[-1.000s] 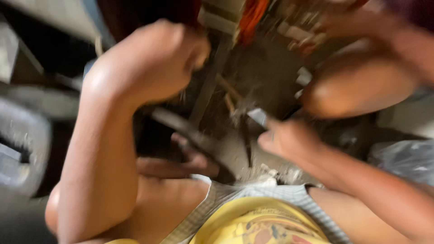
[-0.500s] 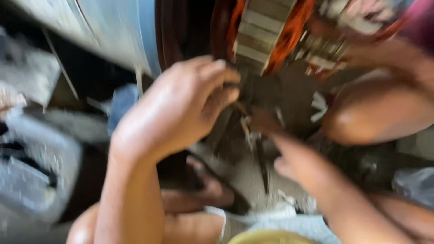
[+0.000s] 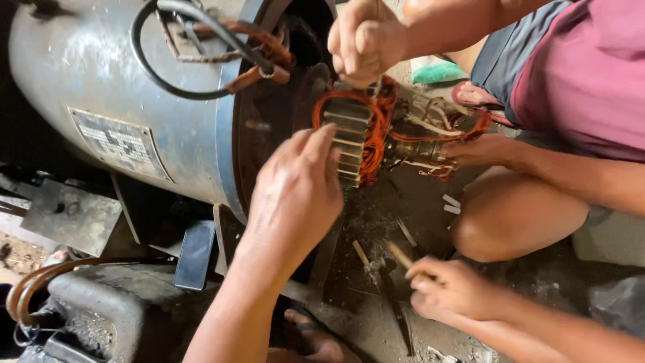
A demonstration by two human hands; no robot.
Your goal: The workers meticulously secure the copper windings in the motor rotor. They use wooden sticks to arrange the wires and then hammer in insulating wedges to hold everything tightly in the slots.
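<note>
My left hand [image 3: 295, 195] lies with its fingers spread on the metal core of a rotor [image 3: 348, 138] wound with orange copper wire, which sticks out of a big blue-grey motor housing [image 3: 134, 101]. My right hand [image 3: 449, 290] is low on the dirty floor, closed around a thin wooden stick [image 3: 401, 255]. Another person in a maroon shirt squats opposite. One of their hands [image 3: 363, 40] is a fist on top of the rotor. Their other hand [image 3: 478, 150] touches the wire bundle at its far end.
A black cable [image 3: 176, 81] loops over the housing. A dark flat phone [image 3: 195, 254] leans against the motor's base. Curved copper tubing [image 3: 30, 292] lies at the lower left. Wooden slips and a dark tool [image 3: 383, 282] litter the floor. A sandalled foot [image 3: 316, 336] shows below.
The view has swung up and sharpened, and the motor housing now shows. My left hand went from raised to resting on the rotor core. My right hand stayed low on the floor.
</note>
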